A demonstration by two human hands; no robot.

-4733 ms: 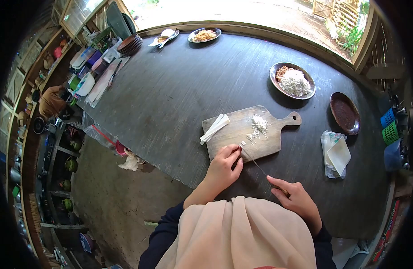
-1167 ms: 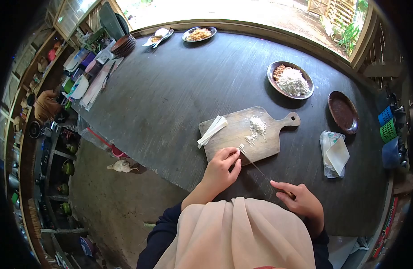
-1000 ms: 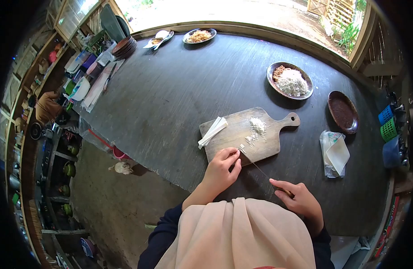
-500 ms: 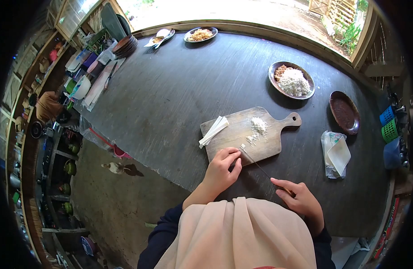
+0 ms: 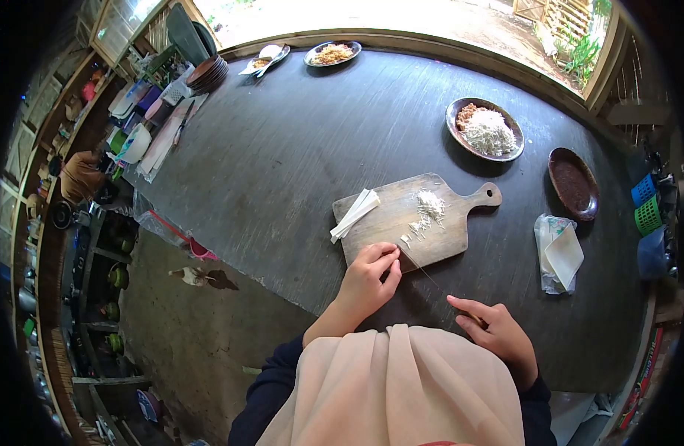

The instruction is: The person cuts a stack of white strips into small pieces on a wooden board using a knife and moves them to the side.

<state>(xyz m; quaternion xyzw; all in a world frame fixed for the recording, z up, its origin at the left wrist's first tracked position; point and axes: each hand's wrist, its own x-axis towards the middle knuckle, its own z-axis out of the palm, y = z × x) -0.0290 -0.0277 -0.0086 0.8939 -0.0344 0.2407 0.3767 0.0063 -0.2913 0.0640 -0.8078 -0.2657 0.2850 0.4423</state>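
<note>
A wooden cutting board (image 5: 449,236) with a handle lies on the dark table. My left hand (image 5: 370,276) is at its near edge, fingers bent and pressed together; whatever they pinch is hidden beneath them. Right by those fingertips, the thin blade of a knife (image 5: 425,275) meets the board. Its brown handle is gripped by my right hand (image 5: 498,333), off the board to the right. Several long white strips (image 5: 354,215) rest at the board's left end. Fine white shreds (image 5: 429,205) form a small heap near the handle side, with loose bits trailing toward the blade.
Beyond the board stands a plate of white shreds and brown food (image 5: 490,135). To the right are an oval brown dish (image 5: 574,182) and a plastic packet (image 5: 559,254). Two food plates sit at the far edge. Stacked plates (image 5: 206,74) and another knife (image 5: 183,125) lie left.
The blade has turned from flat to edge-on and shifted slightly at my left fingertips. More loose white bits lie beside it. Both hands stay almost in place.
</note>
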